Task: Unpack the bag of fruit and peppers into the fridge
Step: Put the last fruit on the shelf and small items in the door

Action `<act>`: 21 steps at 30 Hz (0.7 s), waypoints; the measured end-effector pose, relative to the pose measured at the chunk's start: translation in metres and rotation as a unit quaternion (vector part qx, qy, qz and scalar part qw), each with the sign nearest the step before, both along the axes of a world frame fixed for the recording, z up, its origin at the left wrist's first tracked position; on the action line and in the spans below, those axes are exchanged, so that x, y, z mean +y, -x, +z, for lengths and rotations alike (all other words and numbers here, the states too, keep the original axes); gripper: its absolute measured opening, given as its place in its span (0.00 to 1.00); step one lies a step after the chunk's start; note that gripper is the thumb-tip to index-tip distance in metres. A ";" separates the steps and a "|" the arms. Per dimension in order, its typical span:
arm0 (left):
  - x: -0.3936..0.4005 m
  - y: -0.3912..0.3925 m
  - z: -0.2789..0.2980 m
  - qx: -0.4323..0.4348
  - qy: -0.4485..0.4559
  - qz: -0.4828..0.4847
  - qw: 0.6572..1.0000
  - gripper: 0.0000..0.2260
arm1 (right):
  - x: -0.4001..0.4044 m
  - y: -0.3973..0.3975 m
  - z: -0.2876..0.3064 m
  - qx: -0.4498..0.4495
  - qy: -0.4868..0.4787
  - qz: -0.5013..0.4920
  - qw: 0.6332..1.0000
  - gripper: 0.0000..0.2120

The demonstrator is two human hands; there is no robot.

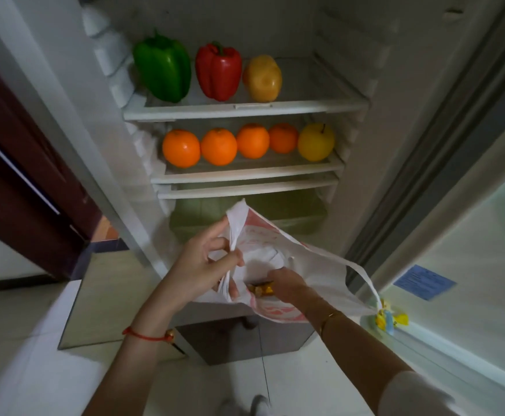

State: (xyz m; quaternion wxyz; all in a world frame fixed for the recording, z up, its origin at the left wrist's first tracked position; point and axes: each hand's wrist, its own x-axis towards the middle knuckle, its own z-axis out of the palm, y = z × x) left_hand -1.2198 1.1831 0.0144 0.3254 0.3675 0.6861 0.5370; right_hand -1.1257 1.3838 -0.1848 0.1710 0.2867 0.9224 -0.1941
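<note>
The fridge (350, 40) stands open over a pale tiled floor (35, 370), with a dark red-brown door (20, 163) to the left and the white inner face of the fridge door (470, 235) to the right, a blue label (424, 282) stuck on it. On the top shelf (245, 111) sit a green pepper (162, 73), a red pepper (218, 74) and a yellowish fruit (263, 78), side by side. On the shelf below (245, 174) four oranges (218, 146) are lined up, with a yellow apple-like fruit (316, 141) at the right end, close to the last orange. Beneath a further thin shelf is a greenish crisper drawer (245, 211).

In front of the drawer, partly blocking it, hangs the white plastic bag (275, 235) with red print — held open. The left hand (203, 265) has its fingers (233, 259) clenched on the bag's near rim and handle. The right hand (287, 285) reaches into the bag's mouth, its fingers closed around a small yellow-orange item (260, 289) — what it is cannot be told. The bag's other handle stretches right toward a small yellow and blue object (387, 318) on the door's lower ledge. A grey box-like unit (245, 334) stands on the floor below the bag.
</note>
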 end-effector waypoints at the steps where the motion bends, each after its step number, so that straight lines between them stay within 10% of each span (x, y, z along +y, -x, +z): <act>1: -0.001 0.002 0.000 0.002 -0.001 0.001 1.000 0.26 | 0.002 0.001 -0.006 0.008 0.003 0.001 1.000 0.15; 21: 0.000 0.013 -0.006 -0.022 0.016 0.004 1.000 0.28 | -0.004 -0.001 -0.050 0.138 0.063 -0.024 0.988 0.13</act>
